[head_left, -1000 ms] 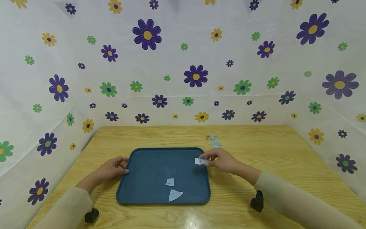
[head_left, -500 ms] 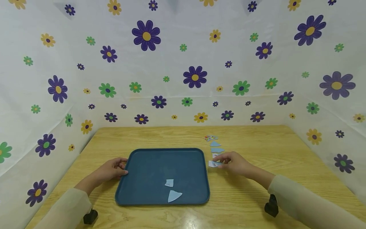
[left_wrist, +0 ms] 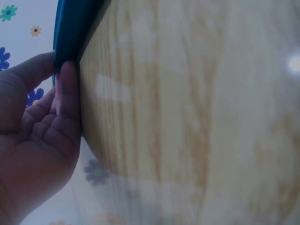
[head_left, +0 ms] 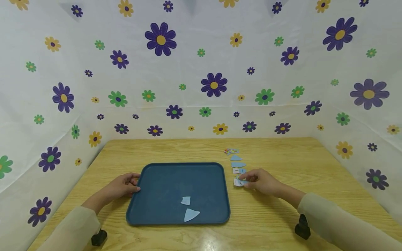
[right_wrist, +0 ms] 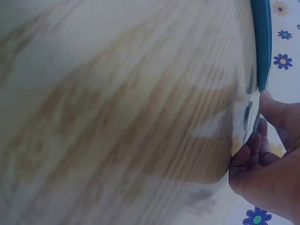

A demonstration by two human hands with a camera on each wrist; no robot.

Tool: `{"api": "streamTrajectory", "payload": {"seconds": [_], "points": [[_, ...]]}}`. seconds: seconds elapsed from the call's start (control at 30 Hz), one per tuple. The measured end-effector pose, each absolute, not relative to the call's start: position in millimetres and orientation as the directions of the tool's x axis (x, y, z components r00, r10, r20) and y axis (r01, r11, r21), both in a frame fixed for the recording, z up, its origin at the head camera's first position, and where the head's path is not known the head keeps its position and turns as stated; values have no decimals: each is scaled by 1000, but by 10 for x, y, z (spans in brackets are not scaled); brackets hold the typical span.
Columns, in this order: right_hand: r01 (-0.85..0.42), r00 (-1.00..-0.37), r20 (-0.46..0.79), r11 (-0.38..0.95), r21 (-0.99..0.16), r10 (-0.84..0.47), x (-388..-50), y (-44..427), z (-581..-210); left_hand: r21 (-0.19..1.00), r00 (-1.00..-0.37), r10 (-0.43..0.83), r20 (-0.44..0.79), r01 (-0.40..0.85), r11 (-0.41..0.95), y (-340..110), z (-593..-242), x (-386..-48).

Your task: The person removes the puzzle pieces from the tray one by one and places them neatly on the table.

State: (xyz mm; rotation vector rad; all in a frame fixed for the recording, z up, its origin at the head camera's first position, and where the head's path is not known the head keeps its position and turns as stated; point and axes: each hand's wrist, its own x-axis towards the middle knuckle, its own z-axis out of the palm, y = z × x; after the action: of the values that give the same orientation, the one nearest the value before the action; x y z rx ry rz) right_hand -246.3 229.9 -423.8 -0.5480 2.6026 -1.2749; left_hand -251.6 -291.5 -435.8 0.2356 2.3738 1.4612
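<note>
A dark blue tray (head_left: 166, 183) lies on the wooden table. My left hand (head_left: 124, 184) holds its left rim between thumb and fingers; the left wrist view shows the tray edge (left_wrist: 75, 33) in that pinch. Right of the tray, my right hand (head_left: 263, 182) pinches a flat pale puzzle piece (head_left: 239, 183) low over the table, partly covered by the fingertips. Whether it touches the table, I cannot tell. On the tray lie a small whitish piece (head_left: 186, 200) and a larger triangular pale-blue piece (head_left: 191, 215).
Beyond the right hand, several puzzle pieces form a column: a colourful one (head_left: 231, 151), two blue ones (head_left: 236, 158) and a white-and-blue one (head_left: 239, 170). A flower-printed white curtain (head_left: 188, 69) encloses the table (head_left: 282, 153) at back and sides.
My right hand has carried the puzzle piece from above the tray's right rim out to the right, down near the column's front end. The left hand stays on the tray.
</note>
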Motion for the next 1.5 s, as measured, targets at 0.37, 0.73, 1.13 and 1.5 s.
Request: {"api": "streamTrajectory", "payload": {"seconds": [0.37, 0.73, 1.13, 1.5], "points": [[-293, -885, 14, 534, -793, -466, -2480, 2321, -4298, 884, -929, 308, -207, -42, 465, -2903, -4351, -2507], [-288, -891, -2, 568, -771, -454, -2469, 2299, -4307, 885, -929, 305, -211, -49, 462, -2913, -4368, -2522], [-324, -889, 18, 598, -733, -458, -2465, 2324, -4339, 881, -929, 305, -210, -45, 470, -2896, -4357, -2519], [-312, -899, 20, 607, -731, -438, -2441, 2312, -4330, 875, -928, 304, -215, -45, 482, -2889, -4322, -2506]]}}
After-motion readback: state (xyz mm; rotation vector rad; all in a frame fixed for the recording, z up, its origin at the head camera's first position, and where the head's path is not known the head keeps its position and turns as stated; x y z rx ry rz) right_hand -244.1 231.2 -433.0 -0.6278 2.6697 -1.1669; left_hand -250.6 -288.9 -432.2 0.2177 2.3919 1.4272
